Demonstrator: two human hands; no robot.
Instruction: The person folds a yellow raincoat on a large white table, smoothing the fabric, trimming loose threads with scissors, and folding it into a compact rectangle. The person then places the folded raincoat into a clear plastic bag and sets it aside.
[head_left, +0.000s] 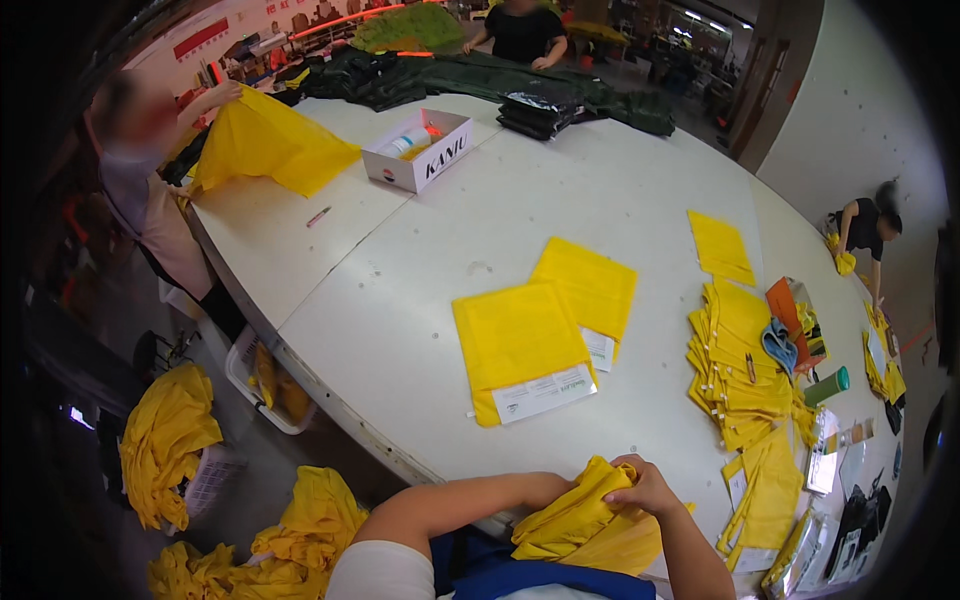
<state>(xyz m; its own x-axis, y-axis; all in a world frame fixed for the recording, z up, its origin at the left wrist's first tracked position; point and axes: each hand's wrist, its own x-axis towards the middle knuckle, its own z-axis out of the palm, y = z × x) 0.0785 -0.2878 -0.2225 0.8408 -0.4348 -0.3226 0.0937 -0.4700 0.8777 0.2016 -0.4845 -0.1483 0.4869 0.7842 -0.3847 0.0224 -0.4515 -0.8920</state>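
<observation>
Close to my body, at the table's front edge, a bunched and folded piece of thin yellow fabric (575, 520) is between my hands. My right hand (645, 487) grips its upper right side, thumb on top and fingers curled over the far edge. My left hand (553, 489) reaches in from the left against the fabric, and its fingers are hidden behind the folds. Farther out, two flat folded yellow pieces (520, 335) lie partly overlapping, each with a white printed sheet (543, 392) at its lower end.
To the right are a pile of folded yellow pieces (735, 350), an orange box (790, 300) and a green-lidded bottle (828, 386). A white carton (425, 150) and black bundles (540, 112) lie farther back. Yellow heaps (305, 520) sit lower left. Three other people work around the table.
</observation>
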